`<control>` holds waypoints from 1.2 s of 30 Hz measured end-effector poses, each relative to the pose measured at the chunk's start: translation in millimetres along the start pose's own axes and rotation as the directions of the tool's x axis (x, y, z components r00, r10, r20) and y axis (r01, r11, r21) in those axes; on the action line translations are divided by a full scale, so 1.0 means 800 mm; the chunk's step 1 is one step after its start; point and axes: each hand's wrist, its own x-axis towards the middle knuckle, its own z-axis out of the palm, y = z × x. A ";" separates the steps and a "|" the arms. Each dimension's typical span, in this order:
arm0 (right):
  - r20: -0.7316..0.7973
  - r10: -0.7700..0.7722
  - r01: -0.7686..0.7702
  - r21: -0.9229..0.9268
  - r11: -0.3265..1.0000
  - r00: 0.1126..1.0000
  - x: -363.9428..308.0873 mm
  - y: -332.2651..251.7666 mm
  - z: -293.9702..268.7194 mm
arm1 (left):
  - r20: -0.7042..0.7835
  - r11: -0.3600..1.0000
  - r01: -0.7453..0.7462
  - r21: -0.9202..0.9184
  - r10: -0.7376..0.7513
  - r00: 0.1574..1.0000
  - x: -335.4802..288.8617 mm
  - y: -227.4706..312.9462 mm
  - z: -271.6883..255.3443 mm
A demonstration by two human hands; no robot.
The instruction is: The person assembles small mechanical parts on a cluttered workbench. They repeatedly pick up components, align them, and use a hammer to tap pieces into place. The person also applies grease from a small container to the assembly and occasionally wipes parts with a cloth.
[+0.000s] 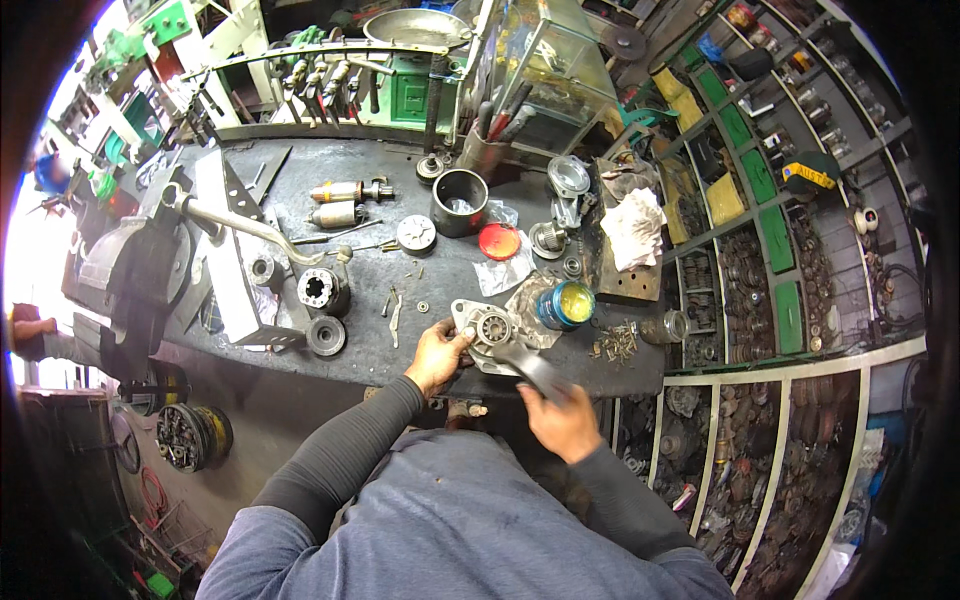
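Near the table's front edge, my left hand (437, 358) grips the side of a cast metal housing (463, 309) with its thumb on the rim. A round ribbed bearing or gear (494, 327) sits in its upward-facing opening. My right hand (562, 425) is closed around a long, smooth grey tool (540, 374), smeared by motion. The tool's far end overlaps the housing; whether it touches cannot be told. Just right of the housing stands an open blue tub of yellow grease (567, 304) on a crumpled sheet. Behind it, a red lid (500, 241) lies on clear plastic.
A black cylinder (460, 203) stands behind the lid, with two armatures (340, 215) to its left. Small screws (618, 343) lie right of the tub. A vise (130, 265) and a white metal channel (228, 270) take up the left. Shelves of parts (760, 260) line the right.
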 end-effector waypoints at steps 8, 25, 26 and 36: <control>-0.034 0.045 -0.049 -0.115 0.992 0.998 -0.014 0.012 0.032 | 0.010 1.000 -0.024 0.011 0.024 1.000 0.008 -0.015 -0.012; 0.007 0.255 -0.246 -0.242 0.939 0.967 0.065 0.066 0.015 | 0.000 0.999 -0.021 -0.043 0.021 1.000 0.003 -0.017 -0.007; -0.030 0.158 -0.160 -0.109 0.981 0.987 0.084 0.036 -0.001 | -0.014 0.997 -0.020 -0.073 0.019 1.000 0.003 -0.012 -0.005; 0.231 0.230 -0.164 -0.276 0.947 0.945 0.124 0.054 0.039 | -0.054 0.996 -0.038 0.085 0.043 0.998 -0.006 -0.001 0.005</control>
